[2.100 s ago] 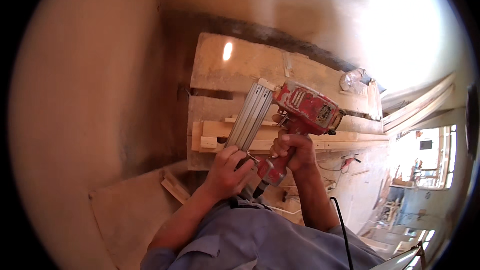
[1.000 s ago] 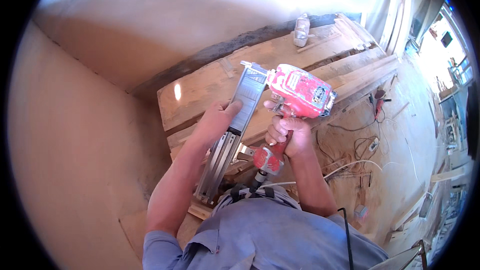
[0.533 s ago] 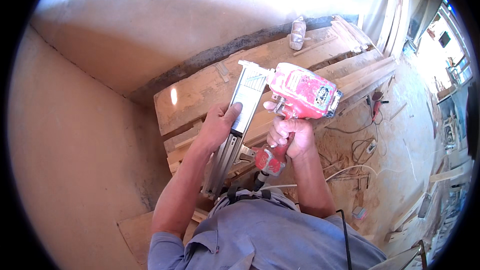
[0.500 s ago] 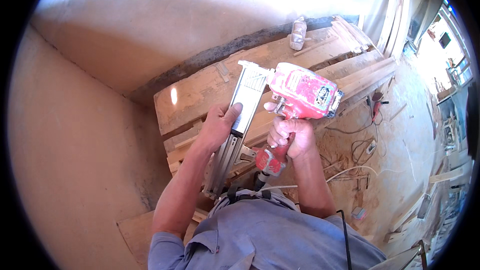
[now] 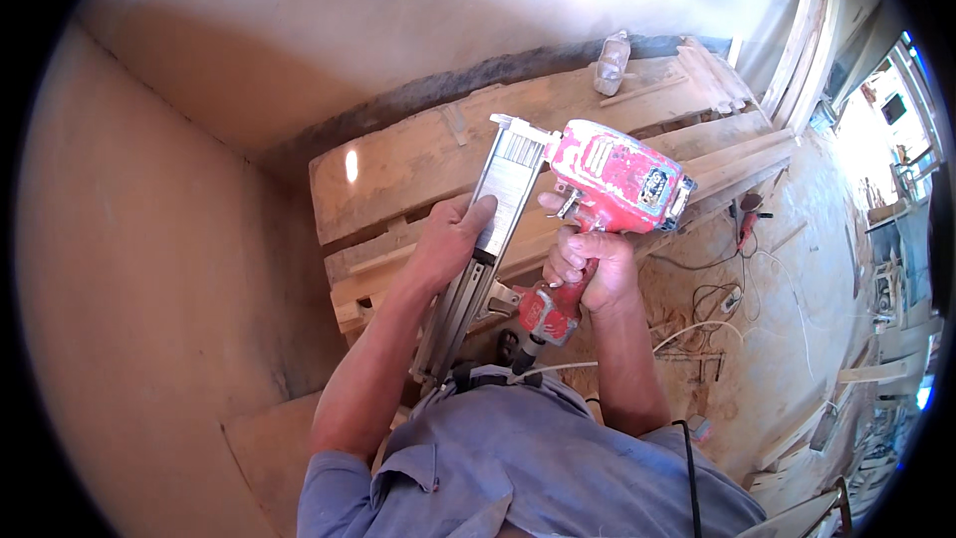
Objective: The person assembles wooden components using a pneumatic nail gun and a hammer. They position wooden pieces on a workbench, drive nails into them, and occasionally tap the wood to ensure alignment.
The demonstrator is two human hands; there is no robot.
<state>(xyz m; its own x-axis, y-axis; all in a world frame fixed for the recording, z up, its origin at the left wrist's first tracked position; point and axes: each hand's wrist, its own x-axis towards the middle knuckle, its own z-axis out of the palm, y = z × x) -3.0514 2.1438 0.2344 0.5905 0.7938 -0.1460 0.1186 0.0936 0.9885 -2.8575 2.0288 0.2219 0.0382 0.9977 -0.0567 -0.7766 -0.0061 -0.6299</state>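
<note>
A worn red nail gun (image 5: 622, 174) is held up in front of my chest, tilted, with its body at the upper right. My right hand (image 5: 602, 264) is closed around its red handle, and a finger lies near the metal trigger. My left hand (image 5: 448, 244) grips the long silver magazine (image 5: 510, 179), thumb across its face; its other fingers are mostly hidden behind. Light-coloured strips, seemingly nails, show in the upper part of the magazine. At the handle's lower end, a black fitting joins a pale air hose (image 5: 573, 367).
Behind the gun stands a rough wooden bench (image 5: 398, 174) against the wall. On it lie thin wood strips (image 5: 709, 70) and a dusty plastic bottle (image 5: 611, 65). A red power tool (image 5: 747, 224) and cables lie on the dusty floor at right. Long boards (image 5: 805, 30) lean at the back right.
Both hands and the nail gun sit slightly farther right in the picture, and the background has shifted a little too. The grip of each hand looks the same.
</note>
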